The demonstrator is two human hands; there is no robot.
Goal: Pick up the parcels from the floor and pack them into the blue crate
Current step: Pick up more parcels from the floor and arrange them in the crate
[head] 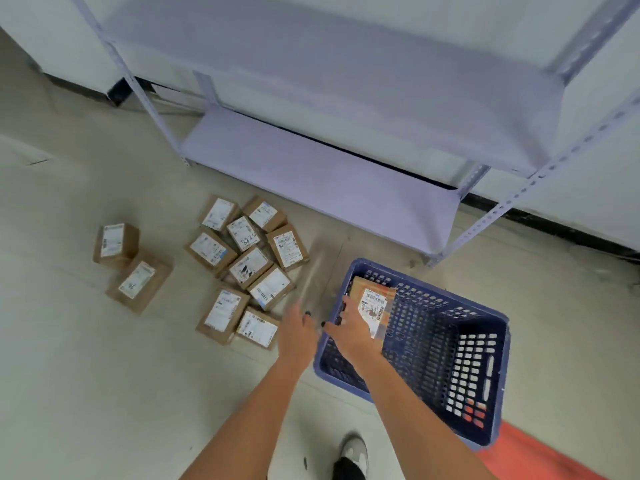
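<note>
A blue perforated crate [485, 327] stands on the floor at the right. My right hand [349, 329] is shut on a brown cardboard parcel [375, 303] with a white label, holding it inside the crate's near-left corner. My left hand [298, 327] hovers just left of the crate with its fingers apart and nothing in it. Several brown labelled parcels [247, 266] lie clustered on the floor left of the crate. Two more parcels [116, 242] [138, 282] sit apart further left.
A pale lilac metal shelf rack [322, 174] stands behind the crate and parcels, its lowest shelf close to the floor. An orange strip [533, 455] lies at the bottom right. My shoe [351, 459] shows at the bottom edge.
</note>
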